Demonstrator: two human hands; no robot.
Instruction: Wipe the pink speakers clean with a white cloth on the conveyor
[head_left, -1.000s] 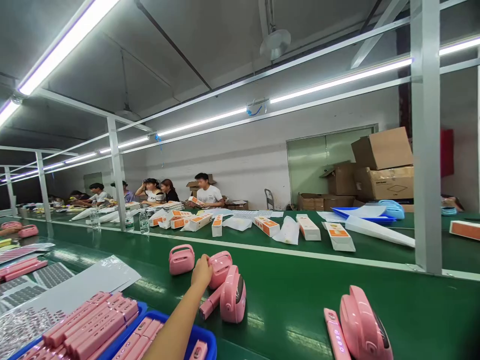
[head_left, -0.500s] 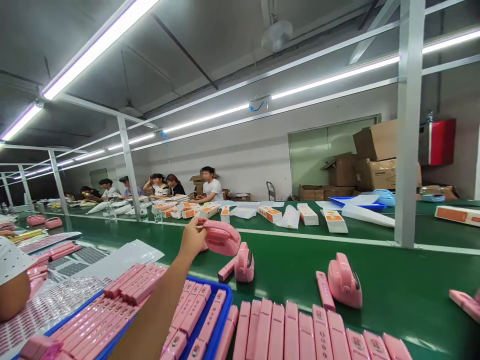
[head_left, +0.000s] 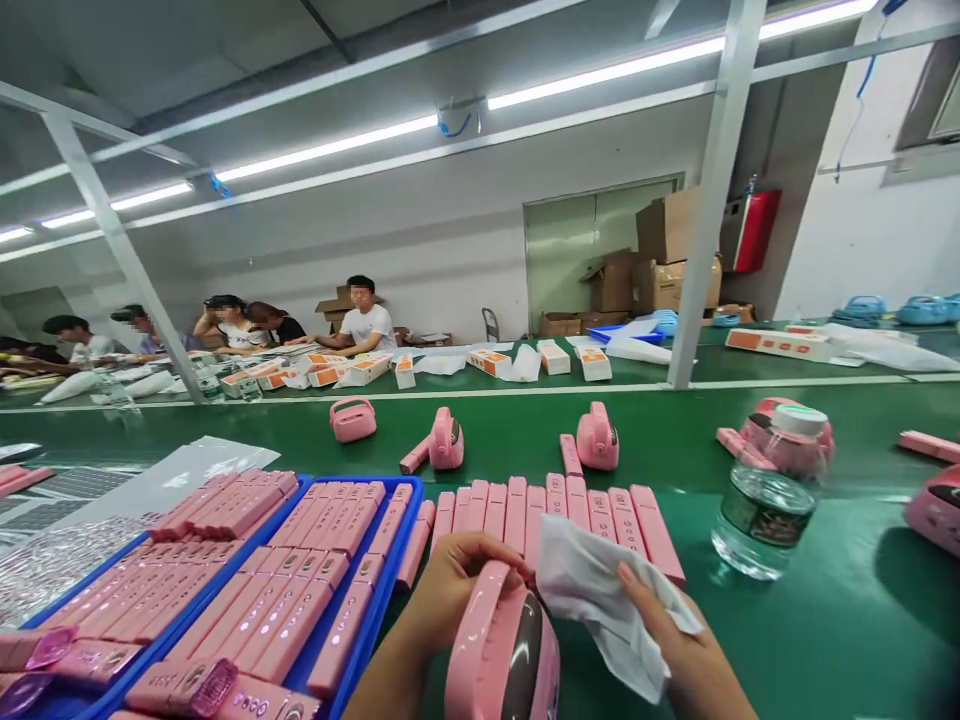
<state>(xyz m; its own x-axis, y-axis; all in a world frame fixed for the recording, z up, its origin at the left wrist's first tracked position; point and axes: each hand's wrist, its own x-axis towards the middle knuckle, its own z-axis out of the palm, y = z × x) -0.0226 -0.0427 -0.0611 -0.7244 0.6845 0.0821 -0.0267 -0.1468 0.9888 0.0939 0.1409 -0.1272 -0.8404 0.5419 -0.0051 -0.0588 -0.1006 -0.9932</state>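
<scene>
My left hand [head_left: 442, 590] is closed on the carry handle of a glossy pink speaker-like device [head_left: 499, 655], which has a dark oval front panel. The device is tilted low at the bottom middle, its lower end cut off by the frame. Just to its right, my right hand [head_left: 667, 635] grips a crumpled white cloth [head_left: 592, 590], thumb on top. The cloth hangs beside the device, apart from its front panel. Behind both hands lies a row of long pink bars [head_left: 517, 515] with small round buttons on some.
Blue trays [head_left: 415, 510] of pink bars fill the left. A water bottle [head_left: 772, 500] stands at right. More pink devices [head_left: 598, 437] stand on the green belt [head_left: 510, 430]. A metal post [head_left: 709, 220] rises beyond; people [head_left: 367, 325] sit across, near orange-white boxes [head_left: 555, 357].
My left hand has brought the pink device from the belt down close to me. My right hand with the white cloth has come into view. The view has turned right and lower.
</scene>
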